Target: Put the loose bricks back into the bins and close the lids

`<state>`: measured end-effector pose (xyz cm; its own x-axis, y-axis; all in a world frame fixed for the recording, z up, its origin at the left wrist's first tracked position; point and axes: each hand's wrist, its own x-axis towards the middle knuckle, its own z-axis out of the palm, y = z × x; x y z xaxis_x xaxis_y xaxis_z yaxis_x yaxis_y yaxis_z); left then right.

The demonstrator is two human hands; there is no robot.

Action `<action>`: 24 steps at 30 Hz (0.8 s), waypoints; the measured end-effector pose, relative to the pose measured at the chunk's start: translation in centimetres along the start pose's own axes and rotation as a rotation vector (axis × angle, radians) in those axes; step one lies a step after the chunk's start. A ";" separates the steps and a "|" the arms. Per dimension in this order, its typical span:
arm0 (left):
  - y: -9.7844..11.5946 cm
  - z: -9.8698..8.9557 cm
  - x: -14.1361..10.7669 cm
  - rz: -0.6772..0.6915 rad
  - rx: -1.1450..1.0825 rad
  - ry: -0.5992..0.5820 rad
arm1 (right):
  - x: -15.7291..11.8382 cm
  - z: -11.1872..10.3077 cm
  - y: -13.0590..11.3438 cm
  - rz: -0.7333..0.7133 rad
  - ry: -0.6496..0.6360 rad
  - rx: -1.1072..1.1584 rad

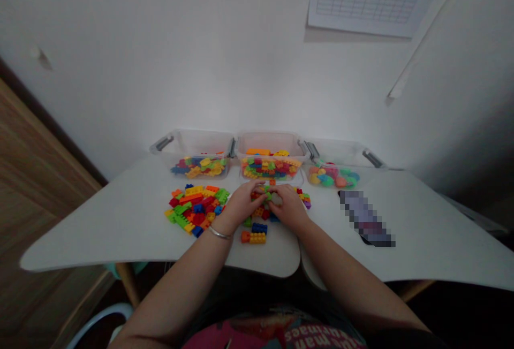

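Observation:
My left hand and my right hand meet at the middle of the table, their fingers closed together on a green plastic building brick, which is mostly hidden by them. Under and just ahead of my hands lies a small heap of mixed bricks. A large heap of colourful bricks lies to the left of my left hand. Nearer me, a yellow brick joined to an orange one lies beside a blue brick. A few bricks lie just beyond my right hand.
Several clear plastic bins with grey handles stand along the far table edge: bricks in the left and middle ones, rounded coloured pieces in the right. A blurred flat object lies on the white table.

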<state>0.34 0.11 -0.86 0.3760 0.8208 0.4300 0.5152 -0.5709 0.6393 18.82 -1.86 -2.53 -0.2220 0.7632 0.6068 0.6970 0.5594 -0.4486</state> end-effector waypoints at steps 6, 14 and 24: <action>-0.4 0.0 0.1 0.040 0.220 0.049 | 2.6 -2.4 0.7 0.103 0.263 -0.001; -1.0 0.1 0.0 0.105 0.187 0.009 | 11.2 -7.1 2.8 0.125 0.422 -0.077; -1.3 0.1 0.1 0.133 0.124 0.026 | 14.2 -7.0 5.6 0.412 0.139 -0.238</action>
<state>-0.22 0.90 -1.72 0.4279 0.7373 0.5229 0.5536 -0.6710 0.4932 24.34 9.84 8.24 0.1860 0.8461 0.4995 0.8476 0.1189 -0.5171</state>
